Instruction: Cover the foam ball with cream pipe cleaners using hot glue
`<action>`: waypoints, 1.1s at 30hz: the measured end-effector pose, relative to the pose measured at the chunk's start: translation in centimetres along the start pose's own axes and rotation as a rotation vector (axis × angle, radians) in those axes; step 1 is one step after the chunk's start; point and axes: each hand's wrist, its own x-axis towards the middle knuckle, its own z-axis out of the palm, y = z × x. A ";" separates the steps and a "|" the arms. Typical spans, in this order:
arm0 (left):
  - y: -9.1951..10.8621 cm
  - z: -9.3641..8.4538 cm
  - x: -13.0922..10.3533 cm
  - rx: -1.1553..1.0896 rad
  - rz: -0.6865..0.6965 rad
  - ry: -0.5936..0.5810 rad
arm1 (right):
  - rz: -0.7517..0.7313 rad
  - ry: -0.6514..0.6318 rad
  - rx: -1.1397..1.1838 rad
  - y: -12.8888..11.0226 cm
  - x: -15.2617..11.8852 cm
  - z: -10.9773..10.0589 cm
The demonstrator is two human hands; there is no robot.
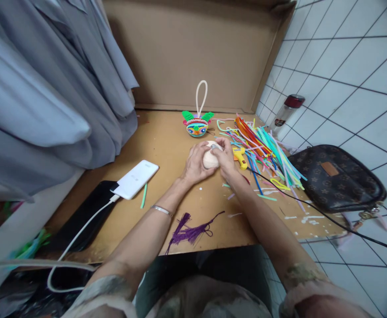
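Note:
Between my two hands is a cream-white rounded ball (210, 160), resting on or just over the tabletop. My left hand (195, 162) is curled around its left side. From the right, my right hand (225, 157) grips it, thumb pressed on its upper face near a small greyish spot. Just beyond stands a colourful animal-head ornament (197, 127) with green ears and a white loop (201, 98). Right beside my right hand lies a yellow glue gun (240, 157). Purple tassels (191, 233) lie between my forearms.
Many coloured pipe cleaners (263, 143) are heaped at the right. Behind them are a red-capped bottle (289, 112) and a brown patterned bag (337, 176). A black cord (299, 201) crosses the right side. A white power bank (136, 179) with a cable sits left. Grey cloth (57, 84) hangs there.

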 end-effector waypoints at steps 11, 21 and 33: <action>-0.3 0.1 -0.2 -0.027 -0.004 0.021 | 0.106 -0.040 0.141 -0.1 -0.3 -0.9; -0.2 -0.1 -0.2 -0.015 0.020 0.005 | 0.161 0.008 0.267 -0.8 -0.7 -0.8; -0.4 0.3 -0.5 -0.020 0.017 0.032 | 0.094 0.006 0.099 0.5 -0.5 -0.3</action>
